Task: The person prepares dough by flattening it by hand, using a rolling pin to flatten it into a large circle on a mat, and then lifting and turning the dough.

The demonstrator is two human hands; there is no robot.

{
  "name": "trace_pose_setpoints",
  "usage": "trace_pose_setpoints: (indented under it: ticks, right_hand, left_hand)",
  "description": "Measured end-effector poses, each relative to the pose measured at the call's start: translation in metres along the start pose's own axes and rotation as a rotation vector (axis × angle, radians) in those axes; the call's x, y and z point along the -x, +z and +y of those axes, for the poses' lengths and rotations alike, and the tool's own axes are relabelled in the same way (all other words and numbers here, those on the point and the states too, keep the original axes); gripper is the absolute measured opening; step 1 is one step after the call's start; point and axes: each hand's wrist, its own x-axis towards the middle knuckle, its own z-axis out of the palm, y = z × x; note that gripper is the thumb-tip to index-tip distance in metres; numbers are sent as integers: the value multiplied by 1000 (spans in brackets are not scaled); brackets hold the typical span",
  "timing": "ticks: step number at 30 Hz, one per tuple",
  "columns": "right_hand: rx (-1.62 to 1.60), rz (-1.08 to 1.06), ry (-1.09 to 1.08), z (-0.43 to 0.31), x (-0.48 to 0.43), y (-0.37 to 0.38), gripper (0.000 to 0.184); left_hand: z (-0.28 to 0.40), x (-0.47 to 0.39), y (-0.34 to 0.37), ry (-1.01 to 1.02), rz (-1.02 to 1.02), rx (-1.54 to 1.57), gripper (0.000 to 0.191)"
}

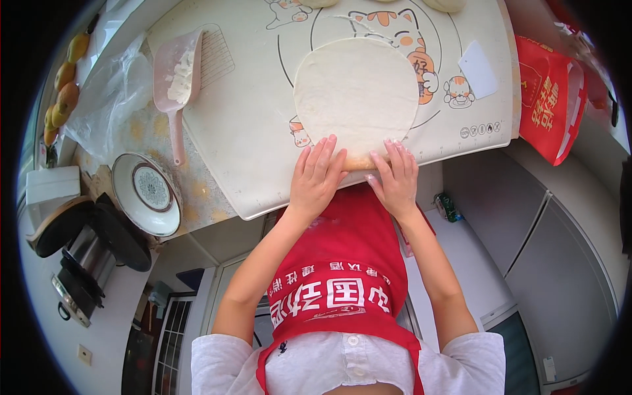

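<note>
A thin round sheet of rolled dough (358, 89) lies flat on a pale baking mat (247, 163) printed with cartoon cats. Across its near edge is a wooden rolling pin (359, 163), of which only a short middle length shows. My left hand (317, 177) covers the pin's left part, fingers stretched forward onto the dough. Over the right part is my right hand (396, 177), its thumb at the near side of the pin. Both hands hide the pin's ends. Some flour whitens the fingertips.
A pink scoop (177, 84) with flour sits at the mat's left, near a patterned bowl (148, 195) and a clear plastic bag (116, 94). Dough pieces (447, 4) are at the far edge. A white scraper (479, 70) and red bag (545, 98) are on the right.
</note>
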Motion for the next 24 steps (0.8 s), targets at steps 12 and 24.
trace_pose_setpoints:
  ticks: [12, 24]
  right_hand:
    - [-125, -183, -753, 69, -128, -68, 28]
    - [38, -355, -898, 27, -181, -1, 64]
  left_hand:
    - [78, -33, 0, -433, 226, 49, 36]
    - [123, -64, 51, -1246, 243, 16, 94]
